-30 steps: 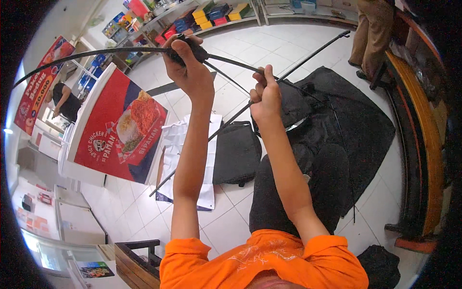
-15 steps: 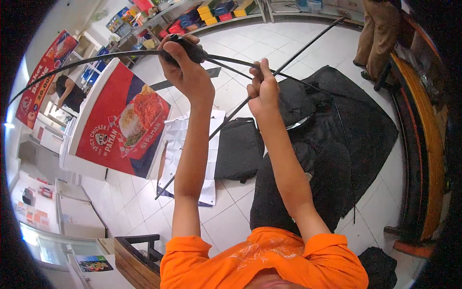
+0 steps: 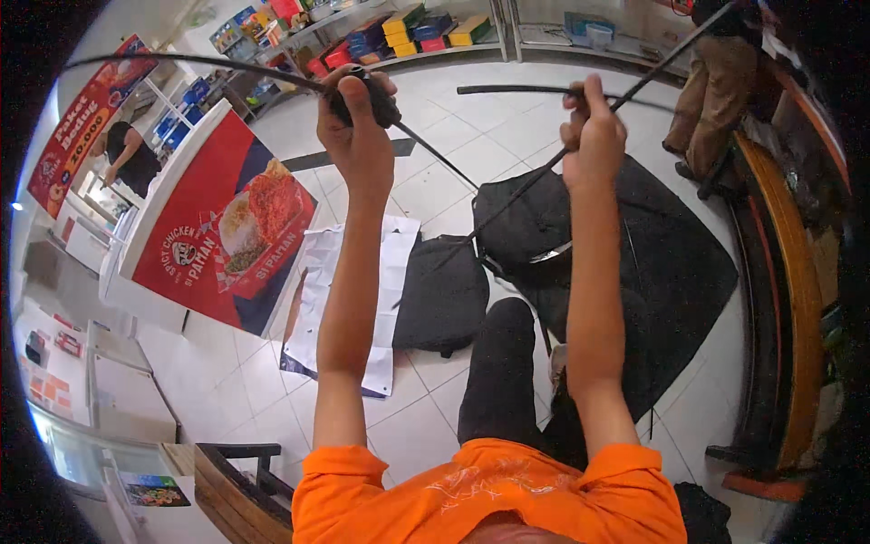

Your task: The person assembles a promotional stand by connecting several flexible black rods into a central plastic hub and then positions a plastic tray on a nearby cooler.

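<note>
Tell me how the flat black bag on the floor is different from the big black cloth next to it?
The flat black bag is small, neat and roughly rectangular; the black cloth is far bigger, spread wide and rumpled. The bag lies partly on a white printed sheet; the cloth lies straight on the tiled floor. Both are black and lie flat on the floor.

1. A shop, by every sign — shelves [image 3: 426, 32] along the far wall stacked with coloured boxes.
2. Red food poster [image 3: 222, 231] (chicken and rice pictured) on a white stand.
3. Pale tiled floor [image 3: 453, 145], glass display counter [image 3: 68, 444] at left.
</note>
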### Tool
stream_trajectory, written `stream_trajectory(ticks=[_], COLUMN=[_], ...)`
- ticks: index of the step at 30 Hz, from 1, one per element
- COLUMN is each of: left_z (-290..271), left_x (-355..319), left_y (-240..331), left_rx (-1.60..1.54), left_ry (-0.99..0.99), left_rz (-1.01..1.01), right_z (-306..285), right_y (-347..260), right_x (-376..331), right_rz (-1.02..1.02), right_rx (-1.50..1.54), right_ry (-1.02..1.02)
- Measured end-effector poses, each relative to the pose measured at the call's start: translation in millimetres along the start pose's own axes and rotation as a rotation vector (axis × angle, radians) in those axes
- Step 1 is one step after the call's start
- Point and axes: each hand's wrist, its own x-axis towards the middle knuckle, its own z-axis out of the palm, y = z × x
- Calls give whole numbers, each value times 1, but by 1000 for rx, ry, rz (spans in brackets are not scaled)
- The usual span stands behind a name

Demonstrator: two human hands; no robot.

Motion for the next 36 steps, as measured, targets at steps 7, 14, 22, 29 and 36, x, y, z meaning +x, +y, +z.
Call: stream_trajectory(ticks=[7,14,22,29,36], left_z=[23,65,82,98,99], left_x=[3,-8,-18,-18,-25], left_y=[6,16,3,2,-1], left_rx=[-60,-96,-115,-185,-68], left_ry=[-163,-240,-333,-317,-279], left_rz=[-24,-100,-109,-144,-208], right_z=[32,86,87,87,78], right_y=[-78,-151,-165,-180,-173], right_x=[34,2,3,13,28], right_rz=[-312,-469,-599,-646,-909], right_rx=[-261,-494,-802,-851,-1128], right_ry=[-238,-242,-244,-367,-335])
